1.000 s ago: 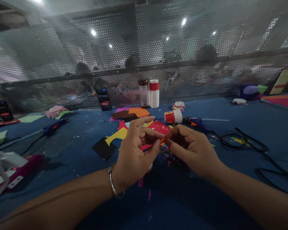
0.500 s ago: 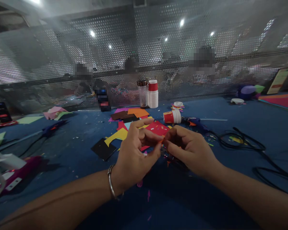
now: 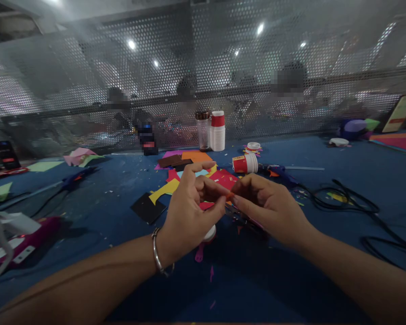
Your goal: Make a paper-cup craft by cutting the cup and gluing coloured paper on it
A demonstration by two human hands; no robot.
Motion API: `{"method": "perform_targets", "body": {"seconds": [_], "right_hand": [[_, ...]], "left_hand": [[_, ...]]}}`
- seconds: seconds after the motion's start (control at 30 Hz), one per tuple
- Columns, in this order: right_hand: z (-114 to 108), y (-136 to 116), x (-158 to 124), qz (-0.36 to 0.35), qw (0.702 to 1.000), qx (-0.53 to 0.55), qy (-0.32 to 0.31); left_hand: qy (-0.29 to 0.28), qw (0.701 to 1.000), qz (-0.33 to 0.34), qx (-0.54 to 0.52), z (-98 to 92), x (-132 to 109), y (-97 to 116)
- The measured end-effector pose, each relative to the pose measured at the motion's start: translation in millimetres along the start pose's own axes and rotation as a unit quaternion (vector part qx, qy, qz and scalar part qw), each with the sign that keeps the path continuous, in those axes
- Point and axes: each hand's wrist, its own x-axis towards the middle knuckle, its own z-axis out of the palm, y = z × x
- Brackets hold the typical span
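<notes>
Between the fingertips of both hands is a small orange piece (image 3: 229,195), pinched from either side. My left hand (image 3: 192,207), with a silver bracelet at the wrist, holds its left side between thumb and a finger, the index finger raised above. My right hand (image 3: 269,205) pinches the right side with thumb and index finger. Just beyond the hands lie red paper (image 3: 225,178), yellow paper (image 3: 162,192) and a black sheet (image 3: 148,208). A round white object (image 3: 210,233) is partly hidden under my left hand, and dark scissors (image 3: 245,220) lie below my right hand.
A clear jar (image 3: 203,132) and stacked paper cups (image 3: 218,133) stand at the back. Tipped cups (image 3: 245,163) lie near a blue glue gun (image 3: 281,175) with a black cable. Another glue gun (image 3: 75,178) and a magenta power strip (image 3: 27,243) are at left.
The view has shifted slightly, and the round white object under my left hand now shows more. Both hands still pinch the orange piece, with the right fingers slightly moved.
</notes>
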Motion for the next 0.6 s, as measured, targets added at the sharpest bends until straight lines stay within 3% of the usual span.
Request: {"method": "perform_targets", "body": {"seconds": [0.17,0.3,0.6], "right_hand": [[-0.5,1.2,1.9,-0.001,0.999,-0.028,-0.015],[-0.2,-0.1,2.2,0.025,0.999,0.018,-0.033],[-2.0,2.2,4.0,0.059,0.997,0.045,-0.027]], "left_hand": [[-0.019,1.0,-0.001,0.021,-2.8,0.8,-1.8],[-0.034,0.999,-0.006,0.039,-5.2,0.2,-1.8],[-0.041,0.981,-0.164,-0.098,-4.1,9.0,-3.1]]}}
